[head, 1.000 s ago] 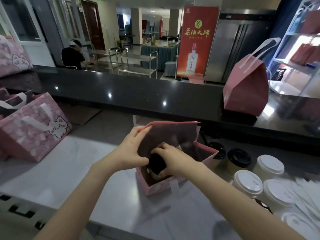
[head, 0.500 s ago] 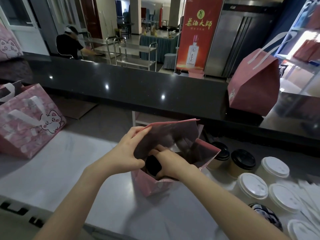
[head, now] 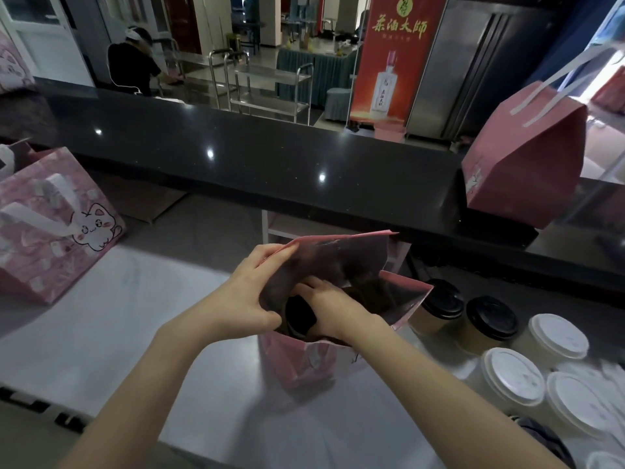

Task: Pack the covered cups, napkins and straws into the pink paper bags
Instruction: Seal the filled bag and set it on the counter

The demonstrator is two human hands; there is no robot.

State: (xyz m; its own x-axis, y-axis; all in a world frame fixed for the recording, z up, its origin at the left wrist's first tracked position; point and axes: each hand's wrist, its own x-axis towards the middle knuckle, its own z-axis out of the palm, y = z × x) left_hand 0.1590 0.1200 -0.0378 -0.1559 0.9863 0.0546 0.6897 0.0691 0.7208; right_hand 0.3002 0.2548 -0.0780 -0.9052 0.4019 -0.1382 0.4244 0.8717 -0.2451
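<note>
A: Centre of frame?
B: Open pink bag (head: 304,363), upright on pale tabletop (head: 135,316), cat print on near wall.
A: Hands?
B: L hand (head: 250,299) pinching bag's left wall btwn thumb & fingers, mouth held wide. R hand (head: 333,308) down inside bag mouth, fingers curled over black-lidded cup (head: 299,314) sitting in the bag.
A: Other cups?
B: Just right of bag, 2 black-lid cups (head: 443,304) (head: 492,318) side by side, nearer one about touching bag wall. Further right, white-lid cups (head: 558,336) (head: 514,374) (head: 575,401) clustered close together. White paper items (head: 608,370) at far R edge, too blurred to tell napkins from straws.
A: Other bags?
B: Cat-print bag (head: 50,225) w/ white handles, far L on same tabletop, well apart from open bag. Closed bag (head: 527,157), top folded to a peak, white handles up, on dark raised tabletop (head: 270,164) behind, upper R.
</note>
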